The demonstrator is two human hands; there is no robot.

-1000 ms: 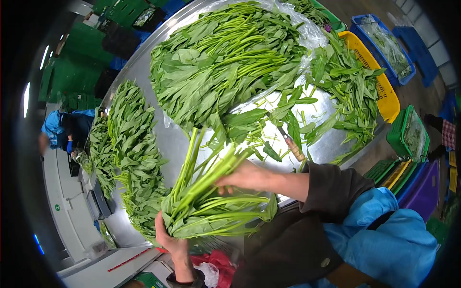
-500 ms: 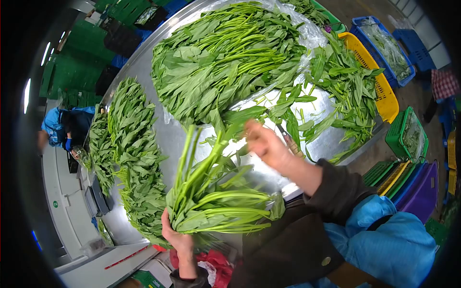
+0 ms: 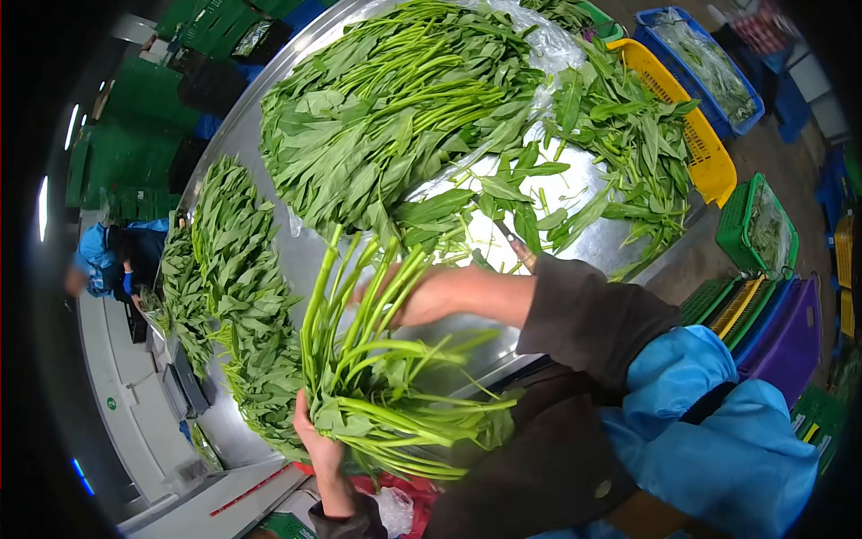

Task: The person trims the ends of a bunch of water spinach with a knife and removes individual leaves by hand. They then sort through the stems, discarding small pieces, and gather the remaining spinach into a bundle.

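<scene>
My left hand [image 3: 319,445] is closed around a bunch of water spinach [image 3: 386,422], long green stems fanning up and to the right. My right hand [image 3: 409,298] reaches in behind the upright stems; its fingers are blurred and partly hidden. Beyond it, a knife [image 3: 517,248] with a brownish handle lies on the metal table among cut leaves, its handle partly hidden by my sleeve. A large heap of water spinach [image 3: 395,117] covers the far part of the table. Loose leaves and trimmings [image 3: 628,171] are spread to the right.
Rows of bundled greens [image 3: 242,287] line the left side of the metal table [image 3: 292,256]. A yellow crate [image 3: 709,166] stands at its right edge, with blue [image 3: 750,117] and green crates [image 3: 732,225] beyond. A co-worker in blue [image 3: 112,256] is at the far left.
My right hand has moved left and down from above the loose leaves into the stems of the held bunch. The stems in my left hand are spread wider. The whole view has shifted slightly.
</scene>
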